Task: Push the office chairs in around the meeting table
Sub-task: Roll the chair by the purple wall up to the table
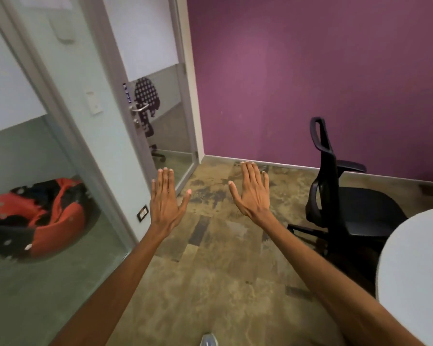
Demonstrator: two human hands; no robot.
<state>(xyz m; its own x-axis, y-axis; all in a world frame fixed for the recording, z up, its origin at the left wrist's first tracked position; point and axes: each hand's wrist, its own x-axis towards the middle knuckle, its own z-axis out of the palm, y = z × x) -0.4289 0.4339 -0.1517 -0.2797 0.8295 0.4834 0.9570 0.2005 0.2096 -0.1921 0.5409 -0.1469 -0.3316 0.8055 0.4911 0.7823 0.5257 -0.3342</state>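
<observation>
A black office chair [345, 196] with a tall mesh back and armrests stands at the right, its seat facing the white round meeting table [415, 270] and partly tucked under its edge. My left hand [166, 198] and my right hand [251, 191] are stretched out in front of me over the floor, palms down, fingers apart, holding nothing. Both hands are left of the chair and touch nothing.
A purple wall [310, 71] closes the back. A glass partition with a glass door [150, 96] runs along the left; a red beanbag [35, 221] and another chair [146, 103] show behind it. Mottled brown floor [210, 270] lies in front of me.
</observation>
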